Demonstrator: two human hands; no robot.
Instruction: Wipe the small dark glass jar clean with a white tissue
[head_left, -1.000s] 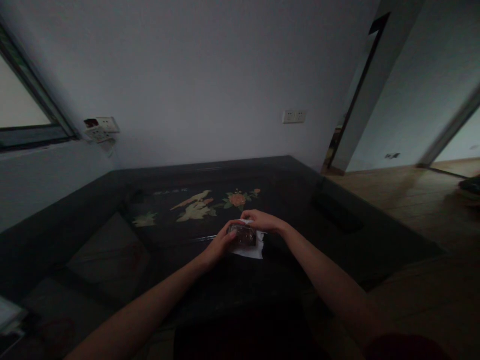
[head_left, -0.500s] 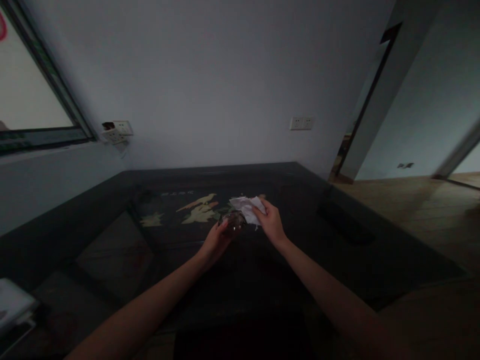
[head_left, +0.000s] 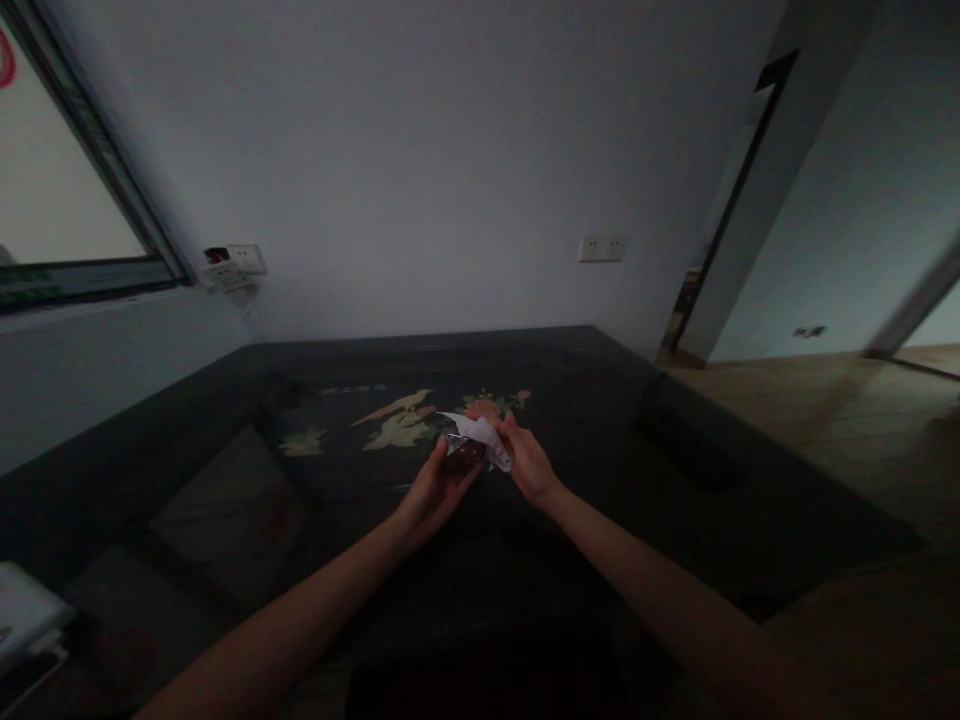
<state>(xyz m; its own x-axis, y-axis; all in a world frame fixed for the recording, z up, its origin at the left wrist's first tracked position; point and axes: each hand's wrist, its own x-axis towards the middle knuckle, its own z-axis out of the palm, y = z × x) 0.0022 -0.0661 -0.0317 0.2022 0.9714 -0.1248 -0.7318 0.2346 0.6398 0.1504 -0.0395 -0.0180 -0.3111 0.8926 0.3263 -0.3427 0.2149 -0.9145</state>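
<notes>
Both my hands meet above a dark table [head_left: 600,450] painted with birds and flowers. My left hand [head_left: 435,490] is closed round a small dark shiny object [head_left: 463,453], held up off the surface. My right hand [head_left: 529,462] pinches a crumpled white tissue [head_left: 480,435] that lies over the top of that object. The room is dim and I cannot make out what the dark object is.
A dark flat thing [head_left: 686,445] lies on the table's right side. White papers [head_left: 26,615] sit at the near left edge. Wall sockets [head_left: 232,265] hang by the window [head_left: 52,200] on the left. A doorway [head_left: 720,220] and wooden floor lie to the right.
The tissue and dark object were resting on the table; now both are lifted in my hands. My right hand has pressed the tissue onto the object.
</notes>
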